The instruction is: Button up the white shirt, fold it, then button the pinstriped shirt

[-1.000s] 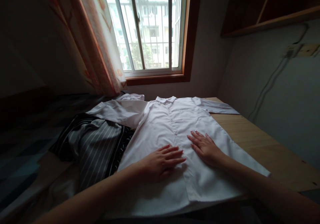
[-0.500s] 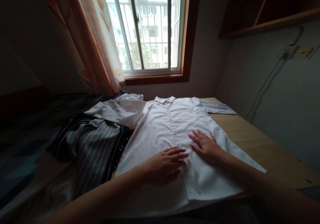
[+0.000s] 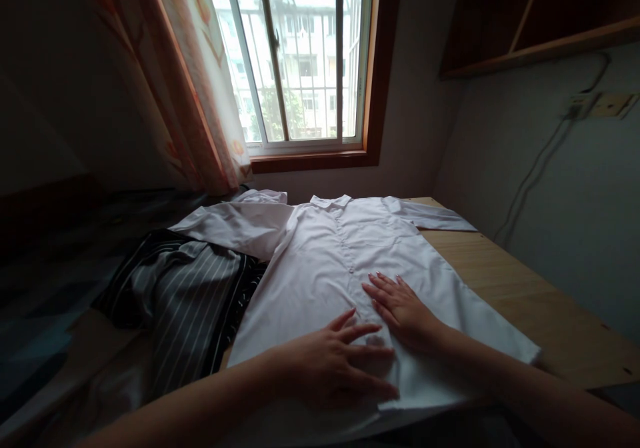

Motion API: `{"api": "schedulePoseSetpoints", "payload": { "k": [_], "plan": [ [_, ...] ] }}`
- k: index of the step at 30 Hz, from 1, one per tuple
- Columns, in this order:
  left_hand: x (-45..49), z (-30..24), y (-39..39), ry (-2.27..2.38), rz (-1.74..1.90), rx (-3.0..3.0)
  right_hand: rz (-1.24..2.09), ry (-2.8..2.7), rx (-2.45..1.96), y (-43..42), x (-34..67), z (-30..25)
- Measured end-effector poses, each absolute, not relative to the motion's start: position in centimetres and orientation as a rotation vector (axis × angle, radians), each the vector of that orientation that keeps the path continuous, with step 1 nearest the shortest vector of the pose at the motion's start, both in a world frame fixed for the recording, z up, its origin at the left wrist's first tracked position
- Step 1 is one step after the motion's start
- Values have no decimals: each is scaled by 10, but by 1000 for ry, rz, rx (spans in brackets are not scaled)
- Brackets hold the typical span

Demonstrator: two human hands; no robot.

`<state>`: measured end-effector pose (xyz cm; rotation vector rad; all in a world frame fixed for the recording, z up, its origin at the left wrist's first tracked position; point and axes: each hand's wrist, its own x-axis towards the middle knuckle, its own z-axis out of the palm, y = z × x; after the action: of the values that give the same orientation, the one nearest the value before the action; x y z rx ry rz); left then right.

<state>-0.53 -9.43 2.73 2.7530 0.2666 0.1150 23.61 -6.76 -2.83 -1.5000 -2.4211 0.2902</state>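
Note:
A white button-up shirt [image 3: 320, 261] lies spread face up, its collar toward the window and both sleeves stretched out sideways. Over the lower front, near the button line, my left hand [image 3: 345, 355] is open with fingers spread. My right hand [image 3: 400, 308] rests flat on the shirt just right of the buttons, fingers extended. Neither hand grips the cloth. Small wrinkles run across the chest and around the placket. My forearms cover parts of the shirt's lower edge.
A dark striped cloth [image 3: 195, 295] lies bunched left of the shirt, partly under its sleeve. The wooden board [image 3: 500, 275] extends to the right. Behind stand a window [image 3: 300, 61] and a curtain [image 3: 185, 88]. A cord [image 3: 530, 175] hangs from the wall socket.
My left hand has moved nearer and slightly right, its fingers now spread wider. My right hand has slid a little left and closer. The shirt's lower front has shifted slightly.

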Motion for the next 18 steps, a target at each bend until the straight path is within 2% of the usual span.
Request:
{"api": "schedulePoseSetpoints", "payload": {
  "k": [3,13,18],
  "plan": [
    [-7,30,-101,236,90,2713,253,-2423,-1498,-56,254,-30],
    [-3,38,-100,224,76,2708,69,-2240,-1910,-19,321,-40],
    [18,37,-56,604,248,2788,56,-2261,-1841,3,304,-23]
  ]
}}
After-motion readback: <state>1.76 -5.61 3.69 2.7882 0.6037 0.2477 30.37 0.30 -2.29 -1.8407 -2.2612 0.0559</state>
